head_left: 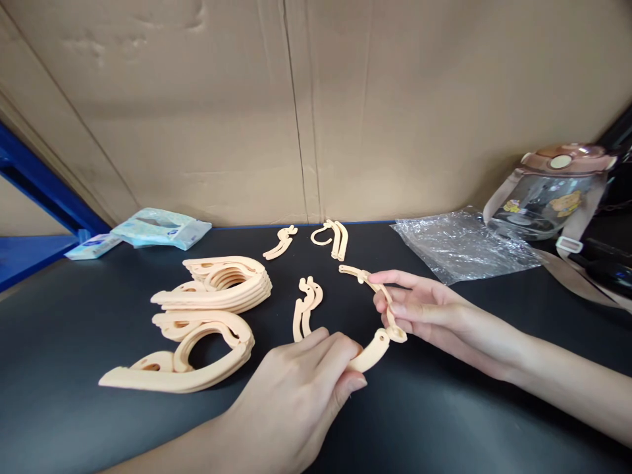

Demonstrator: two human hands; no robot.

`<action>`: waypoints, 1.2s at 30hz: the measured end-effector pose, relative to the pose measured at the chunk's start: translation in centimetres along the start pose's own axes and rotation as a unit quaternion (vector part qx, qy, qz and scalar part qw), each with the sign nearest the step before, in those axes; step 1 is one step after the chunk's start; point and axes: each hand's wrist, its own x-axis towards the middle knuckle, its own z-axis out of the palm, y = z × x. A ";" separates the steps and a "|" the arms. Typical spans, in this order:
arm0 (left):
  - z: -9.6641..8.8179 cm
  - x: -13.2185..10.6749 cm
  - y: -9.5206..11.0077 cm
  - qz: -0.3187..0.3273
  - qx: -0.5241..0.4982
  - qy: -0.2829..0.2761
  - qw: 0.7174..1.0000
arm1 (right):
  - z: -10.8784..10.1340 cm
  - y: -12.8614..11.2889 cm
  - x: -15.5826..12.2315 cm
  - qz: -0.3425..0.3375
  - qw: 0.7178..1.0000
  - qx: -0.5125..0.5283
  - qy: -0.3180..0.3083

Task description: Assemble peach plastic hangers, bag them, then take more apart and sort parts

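Observation:
My left hand [301, 385] is closed around a cream curved plastic hanger arm [371, 352], most of it hidden by my fingers. Between the fingertips of my right hand [429, 309] is a thin jointed hanger piece [351, 270], pinched and angled upward. Its lower end, with a small round socket, meets the holed end of the hanger arm; whether the two are joined I cannot tell. Just beyond my left hand lies a pair of loose hanger arms [307, 304]. Two stacks of folded cream hangers, a back stack [247, 289] and a front stack [212, 376], rest to the left.
Farther back lie a small hanger part [281, 242] and a hook with arms [338, 239]. A clear plastic bag [459, 243] and a strapped water bottle [548, 197] are at right. Wipes packs [160, 228] sit back left, before a cardboard wall [222, 118].

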 end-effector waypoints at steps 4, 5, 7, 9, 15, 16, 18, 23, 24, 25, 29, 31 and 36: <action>-0.4 0.2 0.3 0.010 0.015 -0.005 1.000 | 0.2 -0.1 0.0 0.013 1.000 -0.027 -0.009; -0.4 0.2 0.3 0.011 0.018 -0.007 1.000 | 0.2 -0.1 -0.1 0.016 0.999 -0.033 -0.010; -0.4 0.3 0.2 0.019 0.022 -0.007 1.000 | 0.1 0.0 -0.1 0.020 0.999 -0.042 -0.013; -0.3 0.3 0.1 0.026 0.028 -0.008 0.999 | 0.1 0.0 -0.2 0.019 0.999 -0.046 -0.014; -0.3 0.0 0.0 0.018 0.036 -0.033 0.999 | 0.2 0.1 -0.2 0.030 0.998 -0.063 0.001; -0.4 0.0 0.1 0.015 0.033 -0.039 0.999 | 0.3 0.1 -0.2 0.032 0.997 -0.068 0.003; -0.5 0.0 0.2 0.004 0.023 -0.047 0.999 | 0.4 0.1 -0.3 0.037 0.997 -0.074 0.005; -0.5 -0.1 0.3 0.004 0.004 -0.033 0.999 | 0.6 0.3 -0.2 0.033 0.995 -0.090 0.003; -0.6 -0.1 0.3 0.008 0.005 -0.032 0.999 | 0.6 0.3 -0.2 0.030 0.995 -0.096 0.001; -0.6 0.0 0.3 0.012 0.007 -0.033 0.999 | 0.6 0.3 -0.2 0.027 0.995 -0.100 -0.002; -0.9 0.2 0.6 0.020 0.012 -0.046 0.999 | 0.6 0.4 -0.1 0.017 0.996 -0.089 -0.016; -0.9 0.2 0.7 0.017 0.018 -0.057 0.998 | 0.6 0.4 -0.1 0.017 0.997 -0.080 -0.017; -0.7 -0.2 0.5 0.027 0.040 -0.075 0.996 | 0.7 0.6 -0.1 0.036 0.996 -0.084 -0.015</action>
